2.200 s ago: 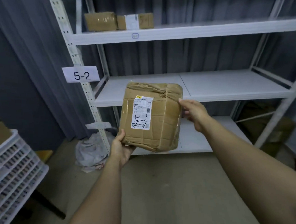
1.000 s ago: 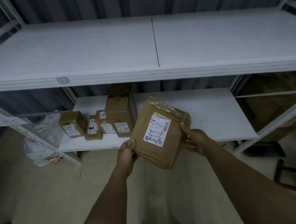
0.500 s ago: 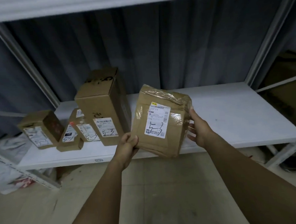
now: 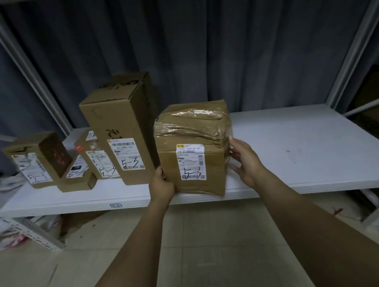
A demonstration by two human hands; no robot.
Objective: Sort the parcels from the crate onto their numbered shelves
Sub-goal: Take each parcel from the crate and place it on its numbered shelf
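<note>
I am watching the placing step come to its end. At the left of the white metal shelf [image 4: 305, 150], a small brown carton with a dark red side [image 4: 37, 160] is sitting tilted. A flat brown carton [image 4: 76, 180] is lying just beside it, and a leaning brown carton [image 4: 97, 157] is propping itself against the tall brown cardboard box [image 4: 122, 129]. The labels I can read are showing a handwritten 5-3. A little blue-outlined tag [image 4: 115, 205] on the shelf's front edge is too small for me to read with confidence.

Next, the left hand [image 4: 162, 186] is gripping the lower left corner of the tape-wrapped brown cardboard parcel [image 4: 193, 143], thumb on its front edge. The parcel is standing upright at the very front lip of the shelf, just beside the tall box, and its own label is reading 5-3. The right hand [image 4: 245, 160] is lying against the parcel's right side with fingers fairly straight, steadying rather than clasping.

To my eye the parcel is on its proper shelf but sitting too near the edge. The next move is calling for a push backward, then both hands letting go. The tall box is crowding the left side, so those fingers could get pinched. Further right, white board is showing all the way to the post. Behind, a grey pleated curtain [image 4: 201, 44] is hanging.
</note>
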